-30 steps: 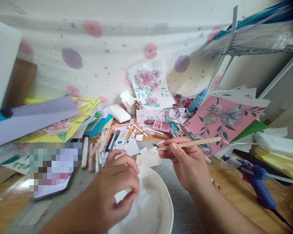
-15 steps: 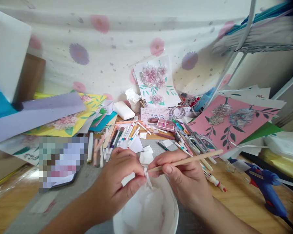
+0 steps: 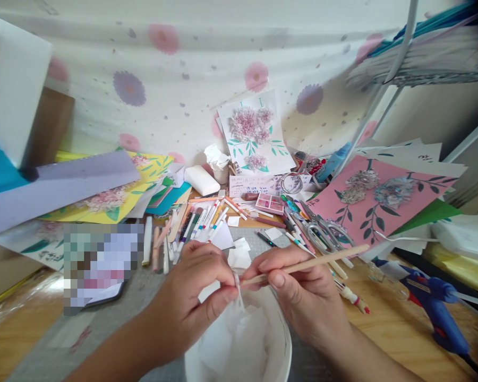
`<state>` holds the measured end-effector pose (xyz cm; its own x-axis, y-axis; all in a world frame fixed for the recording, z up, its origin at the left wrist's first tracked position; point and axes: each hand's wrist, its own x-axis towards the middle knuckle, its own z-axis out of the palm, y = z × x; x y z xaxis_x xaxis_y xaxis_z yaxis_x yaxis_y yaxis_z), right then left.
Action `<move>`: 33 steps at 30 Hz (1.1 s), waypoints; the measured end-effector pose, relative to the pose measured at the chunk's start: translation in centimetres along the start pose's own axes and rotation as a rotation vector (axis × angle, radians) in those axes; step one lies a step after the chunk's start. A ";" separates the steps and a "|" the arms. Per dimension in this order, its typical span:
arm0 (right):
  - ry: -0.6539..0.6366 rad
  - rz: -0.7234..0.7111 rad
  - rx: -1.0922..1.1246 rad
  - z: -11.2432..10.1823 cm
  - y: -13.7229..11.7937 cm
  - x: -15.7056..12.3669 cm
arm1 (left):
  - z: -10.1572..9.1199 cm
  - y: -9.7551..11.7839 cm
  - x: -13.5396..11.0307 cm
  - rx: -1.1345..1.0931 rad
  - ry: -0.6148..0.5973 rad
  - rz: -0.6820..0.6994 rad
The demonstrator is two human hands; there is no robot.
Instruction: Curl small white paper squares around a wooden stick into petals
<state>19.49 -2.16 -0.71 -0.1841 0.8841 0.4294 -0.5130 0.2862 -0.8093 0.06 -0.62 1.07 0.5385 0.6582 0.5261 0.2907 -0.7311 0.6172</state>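
Observation:
My left hand (image 3: 193,300) is closed in a pinch on a thin white tissue sheet (image 3: 239,302) that hangs into a white bowl (image 3: 283,347) at the bottom centre. My right hand (image 3: 302,294) grips a slim wooden stick (image 3: 326,258). The stick's left tip meets the pinched top of the tissue, right between the two hands. More white tissue lies crumpled inside the bowl.
Several marker pens (image 3: 195,225), scissors (image 3: 322,233) and small paper squares (image 3: 239,254) crowd the mat beyond my hands. A blue glue gun (image 3: 430,302) lies at the right. A pink flower card (image 3: 378,199), yellow and purple sheets (image 3: 75,183) and a white flower card (image 3: 255,132) stand behind.
The view shifted downward. My hands came together over the bowl: the left lifted a tissue sheet and the stick's tip came against it. In the last half second almost nothing moved.

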 end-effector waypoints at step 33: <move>-0.078 -0.253 -0.414 0.3 -1.3 0.2 | 0.2 0.3 -0.2 -0.024 0.043 -0.060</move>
<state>19.86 -2.46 0.50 -0.1675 0.7418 0.6493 -0.1763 0.6255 -0.7601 0.17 -1.01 1.06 0.4864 0.7081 0.5119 0.3022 -0.6860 0.6619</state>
